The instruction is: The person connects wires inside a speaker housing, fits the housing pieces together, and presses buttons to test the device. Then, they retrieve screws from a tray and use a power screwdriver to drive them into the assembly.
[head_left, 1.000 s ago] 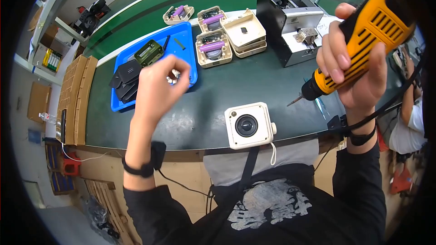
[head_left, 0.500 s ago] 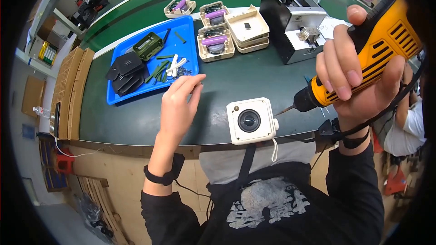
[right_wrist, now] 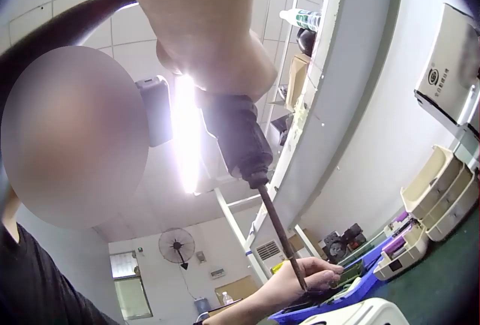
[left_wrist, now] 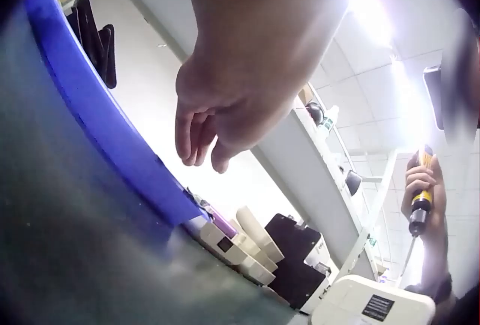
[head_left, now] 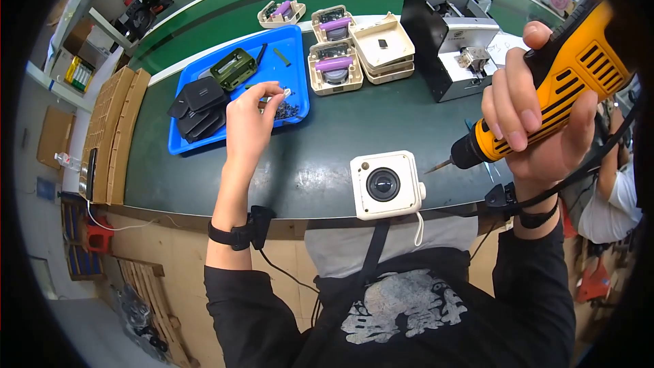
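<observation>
My right hand (head_left: pixel 538 109) grips a yellow and black electric drill (head_left: pixel 579 71), its long thin bit (right_wrist: pixel 281 235) pointing down and left. Below and left of the bit's tip, a cream square speaker box (head_left: pixel 387 185) with a round black speaker cone lies at the table's front edge. My left hand (head_left: pixel 251 123) hangs over the front of a blue tray (head_left: pixel 174 140), near a pile of small dark screws (head_left: pixel 286 110). In the left wrist view its fingers (left_wrist: pixel 199 133) are loosely bent, thumb apart, with nothing visible between them.
Black flat covers (head_left: pixel 201 105) and a green case (head_left: pixel 235 68) lie in the tray. Behind stand open cream housings (head_left: pixel 337 80) with purple batteries, stacked cream shells (head_left: pixel 381 44) and a black and silver machine (head_left: pixel 446 41). Brown cardboard dividers (head_left: pixel 109 136) line the left.
My left hand dipped right toward the speaker box, then moved back over the tray's screws. The drill came lower, its bit staying to the right of the box.
</observation>
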Demonstrator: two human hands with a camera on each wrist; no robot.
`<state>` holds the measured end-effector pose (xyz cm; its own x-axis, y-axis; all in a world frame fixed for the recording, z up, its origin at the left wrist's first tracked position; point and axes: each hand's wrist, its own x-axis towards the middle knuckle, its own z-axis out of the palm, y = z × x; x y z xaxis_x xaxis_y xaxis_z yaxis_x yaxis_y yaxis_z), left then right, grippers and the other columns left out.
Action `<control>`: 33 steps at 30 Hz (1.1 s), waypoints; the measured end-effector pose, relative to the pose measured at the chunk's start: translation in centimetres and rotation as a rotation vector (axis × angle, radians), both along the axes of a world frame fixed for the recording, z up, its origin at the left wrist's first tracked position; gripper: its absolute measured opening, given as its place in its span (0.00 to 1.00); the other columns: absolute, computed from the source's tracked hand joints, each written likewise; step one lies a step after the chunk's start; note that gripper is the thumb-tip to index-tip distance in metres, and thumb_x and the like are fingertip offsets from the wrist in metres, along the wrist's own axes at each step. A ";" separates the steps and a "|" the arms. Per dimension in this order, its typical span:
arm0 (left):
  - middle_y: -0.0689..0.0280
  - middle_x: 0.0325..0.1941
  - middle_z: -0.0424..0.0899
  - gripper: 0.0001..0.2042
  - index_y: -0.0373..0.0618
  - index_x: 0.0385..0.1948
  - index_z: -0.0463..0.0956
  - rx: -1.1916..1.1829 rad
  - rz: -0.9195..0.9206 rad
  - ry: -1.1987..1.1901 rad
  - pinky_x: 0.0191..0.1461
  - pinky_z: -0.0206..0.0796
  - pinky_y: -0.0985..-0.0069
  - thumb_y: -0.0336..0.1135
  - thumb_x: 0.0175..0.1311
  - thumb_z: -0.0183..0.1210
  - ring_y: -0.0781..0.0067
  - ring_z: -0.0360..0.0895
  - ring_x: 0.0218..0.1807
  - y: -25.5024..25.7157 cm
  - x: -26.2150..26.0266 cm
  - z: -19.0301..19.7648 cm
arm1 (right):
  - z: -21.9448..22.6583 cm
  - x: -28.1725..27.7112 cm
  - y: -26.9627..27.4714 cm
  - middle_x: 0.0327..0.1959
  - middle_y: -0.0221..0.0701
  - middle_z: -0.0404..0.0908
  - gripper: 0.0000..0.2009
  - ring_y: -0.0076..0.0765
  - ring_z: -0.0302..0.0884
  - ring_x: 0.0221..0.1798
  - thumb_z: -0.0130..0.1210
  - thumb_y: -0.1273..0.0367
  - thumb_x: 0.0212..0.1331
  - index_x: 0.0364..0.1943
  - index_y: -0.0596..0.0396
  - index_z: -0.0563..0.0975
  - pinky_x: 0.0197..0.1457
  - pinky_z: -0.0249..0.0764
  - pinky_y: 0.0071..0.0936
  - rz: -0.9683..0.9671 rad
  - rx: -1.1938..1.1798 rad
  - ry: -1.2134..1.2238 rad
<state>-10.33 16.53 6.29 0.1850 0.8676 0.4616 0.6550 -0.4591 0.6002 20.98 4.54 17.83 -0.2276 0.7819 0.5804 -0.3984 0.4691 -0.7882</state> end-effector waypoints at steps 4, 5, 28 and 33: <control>0.58 0.35 0.87 0.05 0.36 0.36 0.82 0.059 -0.017 -0.016 0.39 0.74 0.76 0.26 0.59 0.63 0.69 0.84 0.32 -1.0 0.2 0.9 | 0.3 0.3 -0.4 0.23 0.21 0.70 0.35 0.17 0.70 0.21 0.55 0.47 0.64 0.63 0.59 0.61 0.29 0.66 0.17 -0.010 -0.020 -0.020; 0.58 0.35 0.87 0.05 0.36 0.36 0.82 0.058 -0.023 -0.016 0.39 0.74 0.76 0.26 0.59 0.63 0.69 0.84 0.32 -2.0 0.6 1.4 | 0.4 0.4 -0.6 0.23 0.21 0.70 0.35 0.17 0.70 0.21 0.55 0.47 0.64 0.63 0.59 0.61 0.29 0.66 0.17 -0.016 -0.021 -0.020; 0.60 0.34 0.86 0.16 0.37 0.45 0.81 -0.215 -0.384 -0.476 0.35 0.75 0.78 0.19 0.53 0.67 0.73 0.82 0.33 -16.5 8.2 -0.3 | -0.3 -1.1 -1.5 0.25 0.24 0.75 0.30 0.24 0.75 0.22 0.54 0.51 0.67 0.62 0.55 0.58 0.32 0.76 0.24 0.300 0.187 0.173; 0.61 0.33 0.86 0.22 0.39 0.53 0.77 -0.168 -0.406 -0.501 0.35 0.75 0.79 0.19 0.53 0.67 0.73 0.83 0.33 -16.4 8.2 -0.7 | -0.3 -1.1 -1.5 0.25 0.25 0.75 0.30 0.24 0.75 0.23 0.53 0.51 0.67 0.63 0.55 0.58 0.33 0.75 0.24 0.305 0.184 0.148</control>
